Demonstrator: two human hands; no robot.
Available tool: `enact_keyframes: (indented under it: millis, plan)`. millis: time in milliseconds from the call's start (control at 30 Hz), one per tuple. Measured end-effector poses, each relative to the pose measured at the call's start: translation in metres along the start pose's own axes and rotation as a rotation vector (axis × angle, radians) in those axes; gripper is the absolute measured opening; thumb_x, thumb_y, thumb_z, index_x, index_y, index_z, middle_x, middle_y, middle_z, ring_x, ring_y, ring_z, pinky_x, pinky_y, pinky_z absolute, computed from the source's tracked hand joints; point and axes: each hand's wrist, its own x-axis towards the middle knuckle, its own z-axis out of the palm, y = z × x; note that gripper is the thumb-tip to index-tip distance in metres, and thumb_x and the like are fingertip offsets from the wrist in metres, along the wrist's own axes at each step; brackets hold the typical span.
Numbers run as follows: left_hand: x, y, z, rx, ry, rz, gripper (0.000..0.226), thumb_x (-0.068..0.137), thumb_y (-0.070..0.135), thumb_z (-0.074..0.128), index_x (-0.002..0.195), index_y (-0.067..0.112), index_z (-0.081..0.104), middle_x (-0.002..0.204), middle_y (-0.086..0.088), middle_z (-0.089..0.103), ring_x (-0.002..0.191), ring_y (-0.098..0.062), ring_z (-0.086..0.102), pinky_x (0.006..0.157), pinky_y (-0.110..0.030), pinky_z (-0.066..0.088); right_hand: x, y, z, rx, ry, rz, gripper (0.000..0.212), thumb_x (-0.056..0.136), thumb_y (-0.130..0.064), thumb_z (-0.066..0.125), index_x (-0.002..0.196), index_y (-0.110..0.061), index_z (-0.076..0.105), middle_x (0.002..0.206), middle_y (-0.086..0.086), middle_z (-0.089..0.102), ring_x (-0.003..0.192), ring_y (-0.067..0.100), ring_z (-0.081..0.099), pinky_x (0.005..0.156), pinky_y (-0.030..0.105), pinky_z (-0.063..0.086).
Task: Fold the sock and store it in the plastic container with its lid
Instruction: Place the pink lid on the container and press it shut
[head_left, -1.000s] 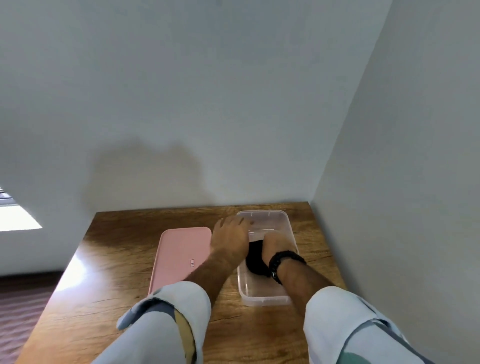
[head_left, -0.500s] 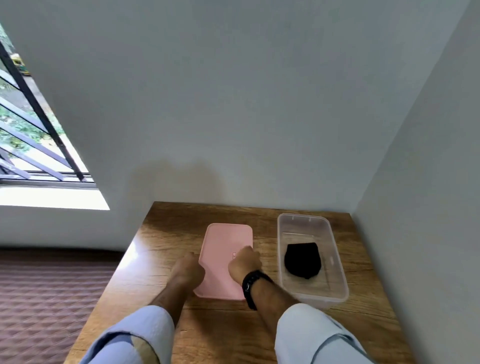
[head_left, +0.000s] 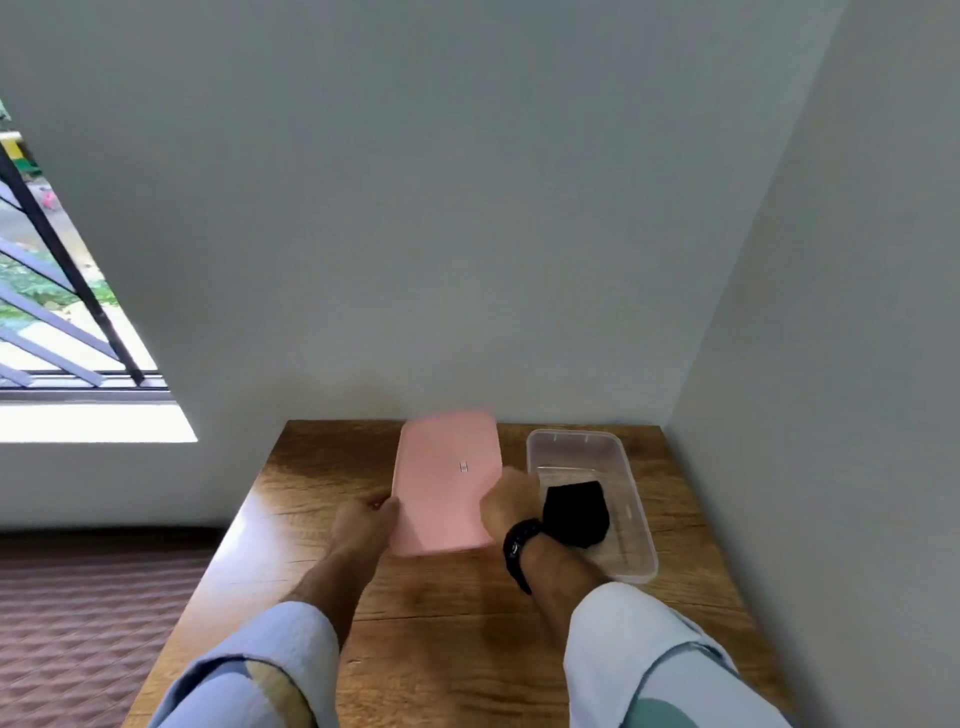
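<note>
One head-worn wide-angle camera is looking forward and down from above the forearms, facing the corner walls, sitting close over the wooden table (head_left: 322, 519), window (head_left: 62, 332) at left.

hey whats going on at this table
A person is holding a pink lid by its two long edges, left hand on one side and right hand on the other. The lid looks tilted up off the wooden table. Beside it on the right stands a clear plastic container, still open, with a folded black sock lying inside. So the sock is stored and the lid is not yet on.
</note>
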Motion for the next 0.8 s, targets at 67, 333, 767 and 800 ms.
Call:
enact_keyframes:
  millis: [67, 333, 767, 800]
  plan:
    - [0.001, 0.017, 0.005, -0.008, 0.030, 0.052, 0.031, 0.101, 0.013, 0.060, 0.129, 0.008, 0.072, 0.118, -0.009, 0.075, 0.106, -0.031, 0.071, 0.095, -0.049, 0.062, 0.004, -0.002, -0.017, 0.001, 0.033, -0.041, 0.033, 0.099, -0.007, 0.040, 0.116, -0.002, 0.068, 0.124, 0.017, 0.067, 0.116, 0.033, 0.063, 0.092, 0.036, 0.055]
    - [-0.045, 0.055, 0.089, 0.065, -0.143, 0.142, 0.030, 0.098, 0.012, 0.066, 0.127, 0.007, 0.073, 0.124, -0.012, 0.074, 0.113, -0.031, 0.070, 0.101, -0.050, 0.060, -0.004, 0.065, -0.106, -0.090, 0.207, 0.058, 0.039, 0.100, -0.011, 0.035, 0.121, -0.005, 0.068, 0.126, 0.015, 0.067, 0.114, 0.032, 0.063, 0.093, 0.037, 0.055]
    - [-0.095, 0.068, 0.165, 0.288, -0.189, 0.250, 0.035, 0.096, 0.011, 0.056, 0.126, 0.011, 0.074, 0.125, -0.010, 0.075, 0.115, -0.031, 0.069, 0.103, -0.045, 0.058, -0.014, 0.150, -0.154, 0.168, 0.167, 0.189, 0.036, 0.102, -0.013, 0.038, 0.116, -0.010, 0.070, 0.124, 0.012, 0.068, 0.098, 0.028, 0.060, 0.078, 0.029, 0.042]
    - [-0.094, 0.065, 0.165, 0.292, -0.184, 0.243, 0.035, 0.096, 0.011, 0.056, 0.126, 0.010, 0.074, 0.125, -0.011, 0.075, 0.114, -0.032, 0.069, 0.103, -0.046, 0.058, -0.014, 0.150, -0.152, 0.175, 0.165, 0.182, 0.037, 0.102, -0.013, 0.037, 0.118, -0.012, 0.070, 0.125, 0.011, 0.068, 0.103, 0.029, 0.061, 0.080, 0.029, 0.042]
